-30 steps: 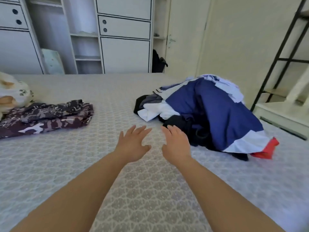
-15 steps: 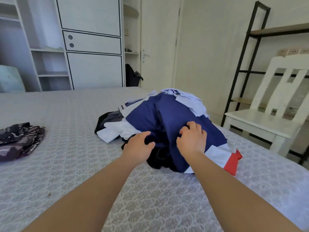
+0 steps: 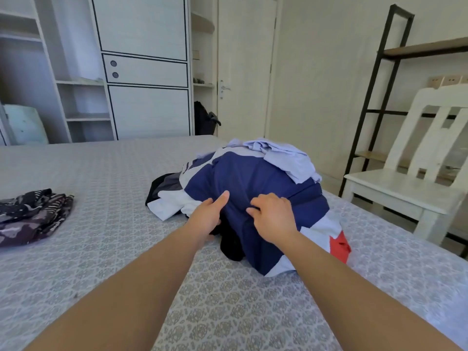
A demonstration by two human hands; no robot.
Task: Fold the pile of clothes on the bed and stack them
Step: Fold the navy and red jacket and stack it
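Note:
A heap of unfolded clothes sits on the grey patterned bed (image 3: 106, 249), right of centre. On top lies a navy garment (image 3: 255, 181) with white and red panels, and a pale blue shirt (image 3: 283, 155) crowns the heap. White and black pieces stick out at its left and front. My left hand (image 3: 207, 216) pinches a fold of the navy garment at its near left side, thumb on top. My right hand (image 3: 273, 216) grips the same navy fabric just to the right, fingers curled into it. A dark patterned folded garment (image 3: 33, 214) lies apart at the left.
A white wooden chair (image 3: 405, 183) stands beside the bed's right edge, with a black metal shelf frame (image 3: 372, 79) behind it. White wardrobe units (image 3: 144, 72) and a closed door (image 3: 245, 67) line the far wall. A dark bag (image 3: 202, 120) leans by the door.
Both hands went from hovering flat over the bed to the heap and have taken hold of the navy garment. The view swung right and came closer to the heap.

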